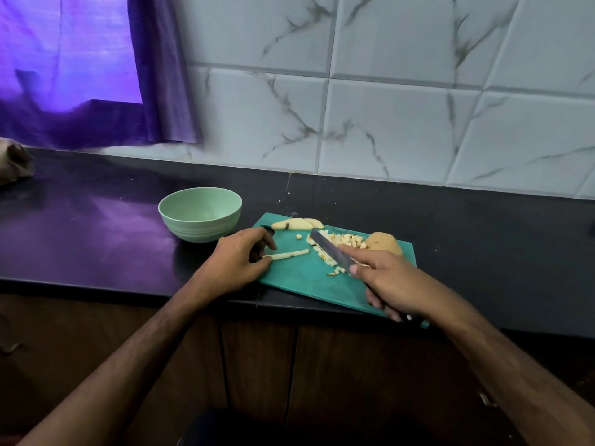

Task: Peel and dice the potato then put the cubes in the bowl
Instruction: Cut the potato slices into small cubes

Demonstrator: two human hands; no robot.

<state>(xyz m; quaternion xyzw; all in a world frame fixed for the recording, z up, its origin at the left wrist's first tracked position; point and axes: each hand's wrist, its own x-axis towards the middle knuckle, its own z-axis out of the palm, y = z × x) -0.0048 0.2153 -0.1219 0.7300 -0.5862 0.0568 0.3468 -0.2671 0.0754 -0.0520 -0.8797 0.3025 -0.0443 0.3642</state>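
surface: black countertop (96,226) | on it: green bowl (200,214), teal cutting board (299,278) (overhanging front edge)

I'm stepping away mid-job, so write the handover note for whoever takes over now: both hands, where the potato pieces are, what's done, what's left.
Left hand: pinches one end of a potato strip lying on the green cutting board.
Right hand: grips the knife, blade over the diced cubes.
Also on the board: sliced pieces at the far edge and an uncut potato chunk at the right.
Bowl: left of the board, no cubes visible inside.
Done: part diced.
Left: dice the strip, slices and chunk; move all cubes into the bowl.
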